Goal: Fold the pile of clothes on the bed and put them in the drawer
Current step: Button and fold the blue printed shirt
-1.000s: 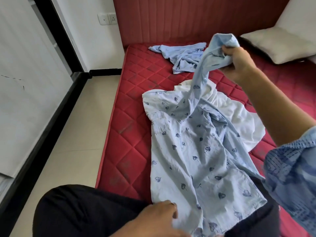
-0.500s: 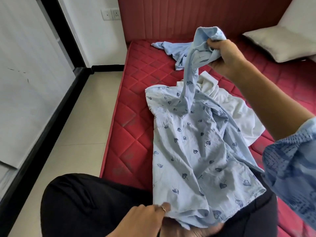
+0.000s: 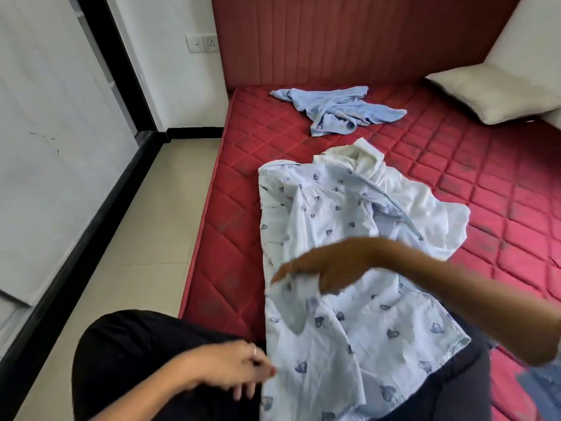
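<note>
Red mattress (image 3: 455, 165) bears printed shirt (image 3: 349, 329), under both hands (image 3: 321, 268).

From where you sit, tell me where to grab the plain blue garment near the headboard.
Take the plain blue garment by its long right-hand flap, which lies flat and free on the red mattress. Its middle is bunched into folds, so pinching there would likely lift a tangle. Come in from the right with the right hand, over the leaf-print shirt.
</note>
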Demonstrator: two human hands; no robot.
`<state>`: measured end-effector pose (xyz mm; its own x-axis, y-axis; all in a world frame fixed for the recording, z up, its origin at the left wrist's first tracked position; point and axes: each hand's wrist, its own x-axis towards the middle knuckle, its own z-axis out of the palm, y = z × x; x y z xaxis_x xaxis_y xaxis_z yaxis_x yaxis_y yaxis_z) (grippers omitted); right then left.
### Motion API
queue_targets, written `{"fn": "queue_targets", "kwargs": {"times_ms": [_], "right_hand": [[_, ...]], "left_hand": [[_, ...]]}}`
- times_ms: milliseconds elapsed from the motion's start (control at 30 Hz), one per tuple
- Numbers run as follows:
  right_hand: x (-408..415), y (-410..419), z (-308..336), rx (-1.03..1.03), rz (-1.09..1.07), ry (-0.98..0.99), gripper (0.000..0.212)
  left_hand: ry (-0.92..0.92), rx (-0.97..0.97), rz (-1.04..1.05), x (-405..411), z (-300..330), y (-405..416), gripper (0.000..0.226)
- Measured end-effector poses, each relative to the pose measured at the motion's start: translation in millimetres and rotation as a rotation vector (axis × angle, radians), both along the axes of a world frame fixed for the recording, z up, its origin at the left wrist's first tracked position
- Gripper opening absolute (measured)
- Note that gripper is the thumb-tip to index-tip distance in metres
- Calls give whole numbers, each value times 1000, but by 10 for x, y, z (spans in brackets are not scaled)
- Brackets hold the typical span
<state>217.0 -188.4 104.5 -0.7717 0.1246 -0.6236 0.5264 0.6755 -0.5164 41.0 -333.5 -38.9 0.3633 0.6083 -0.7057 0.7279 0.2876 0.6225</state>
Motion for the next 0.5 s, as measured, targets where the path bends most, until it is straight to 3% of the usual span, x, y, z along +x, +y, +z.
{"fn": "queue_targets", "kwargs": {"times_ms": [100,233,333,500], "right_hand": [[4,-270,-645,54,98,-97,76],[67,-339,-841,-56,152,-248,81],[85,-244,-752,-73,14,-172,65],[191,190,-687,120,-236,-41,48]], "left_hand": [[62,68,232,-133,-116,184,26],[59,-6,296,-163,-167,364,29],[64,-36,312,-145,-111,572,32],[-43,-31,455,-139,-77,1032,28]]}}
